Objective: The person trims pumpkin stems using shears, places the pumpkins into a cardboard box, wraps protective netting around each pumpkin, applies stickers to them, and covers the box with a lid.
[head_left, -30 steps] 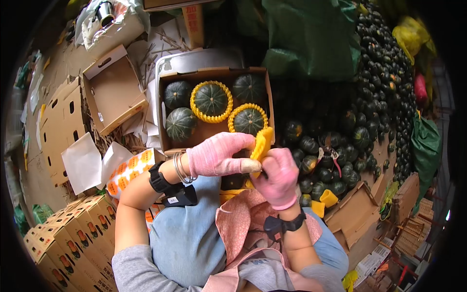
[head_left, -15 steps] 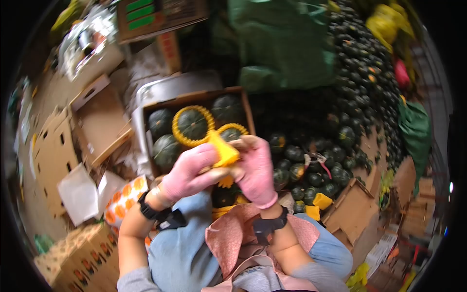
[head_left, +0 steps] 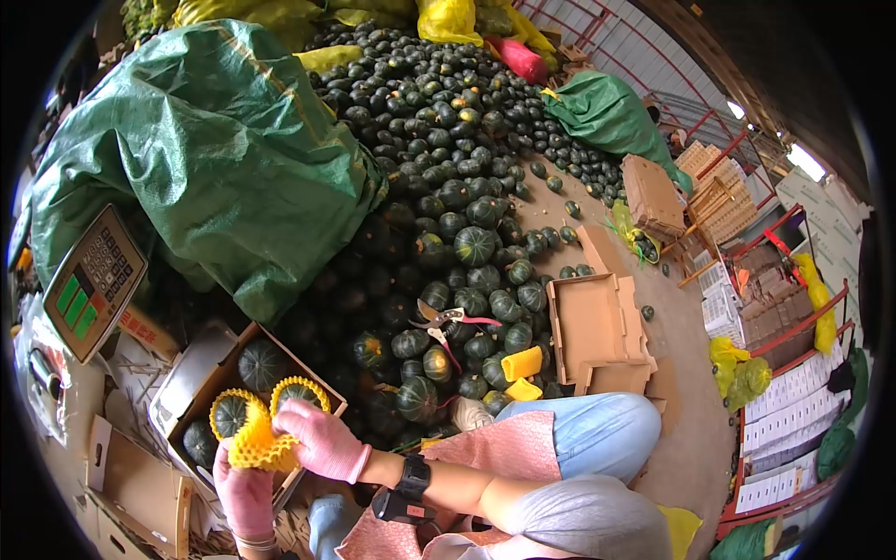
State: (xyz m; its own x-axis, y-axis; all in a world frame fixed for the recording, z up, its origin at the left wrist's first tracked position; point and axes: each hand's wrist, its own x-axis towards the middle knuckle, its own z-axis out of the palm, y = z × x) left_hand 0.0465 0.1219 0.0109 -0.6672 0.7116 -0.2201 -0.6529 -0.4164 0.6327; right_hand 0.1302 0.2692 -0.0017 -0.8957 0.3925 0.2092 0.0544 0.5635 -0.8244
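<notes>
Yellow netting [head_left: 261, 448], folded in the earlier frame, has since been spread open, beside two ringed pumpkins. Far left is one scale [head_left: 96, 280]. Four pumpkins [head_left: 263, 364] show in the box [head_left: 305, 370]: two ringed, two bare, so covering seems about half done; the hands may hide more. Left hand [head_left: 245, 495] and right hand [head_left: 319, 437], close together, grip the netting between them. Rightward lie loose pumpkins [head_left: 475, 245], too many to count, one pair of shears [head_left: 436, 322], two spare nets [head_left: 522, 364].
</notes>
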